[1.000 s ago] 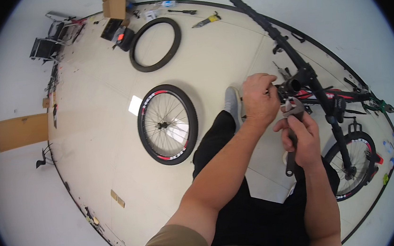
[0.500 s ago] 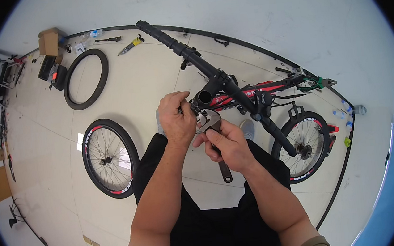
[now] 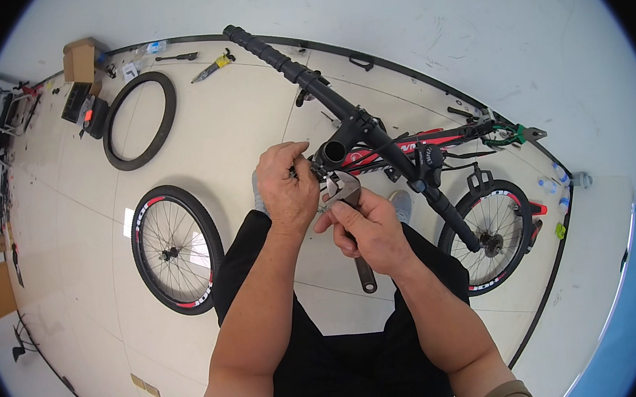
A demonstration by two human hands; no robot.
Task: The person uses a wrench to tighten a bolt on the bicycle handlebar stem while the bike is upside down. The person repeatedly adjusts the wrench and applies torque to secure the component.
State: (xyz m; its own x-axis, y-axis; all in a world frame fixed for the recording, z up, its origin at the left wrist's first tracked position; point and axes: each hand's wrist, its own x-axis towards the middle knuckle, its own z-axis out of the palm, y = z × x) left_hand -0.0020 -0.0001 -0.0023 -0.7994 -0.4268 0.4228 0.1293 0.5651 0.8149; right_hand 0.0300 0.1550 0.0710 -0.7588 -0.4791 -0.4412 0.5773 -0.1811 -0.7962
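Observation:
My right hand [image 3: 373, 233] is closed round an adjustable wrench [image 3: 366, 273], its jaws pointing away from me and its handle end showing below my fingers. The wrench's jaws lie close beside the front end of a red and black bicycle frame [image 3: 390, 151], just under the open round stem end [image 3: 333, 152]. My left hand [image 3: 287, 190] has its fingers curled in at that same spot, against the wrench head. What it grips is hidden by the hand. Black handlebars [image 3: 340, 107] run slantwise beyond both hands.
A loose wheel [image 3: 177, 250] lies at left, with a bare tyre [image 3: 140, 121] beyond it. The bicycle's rear wheel [image 3: 488, 237] is at right. Green-handled pliers [image 3: 520, 134], a yellow-and-black tool [image 3: 213, 65] and a cardboard box [image 3: 83, 62] sit near the wall.
Both hands stay at the bicycle's front end, the right still holding the wrench. The wrench's position has shifted only slightly, and the whole view has tilted a little.

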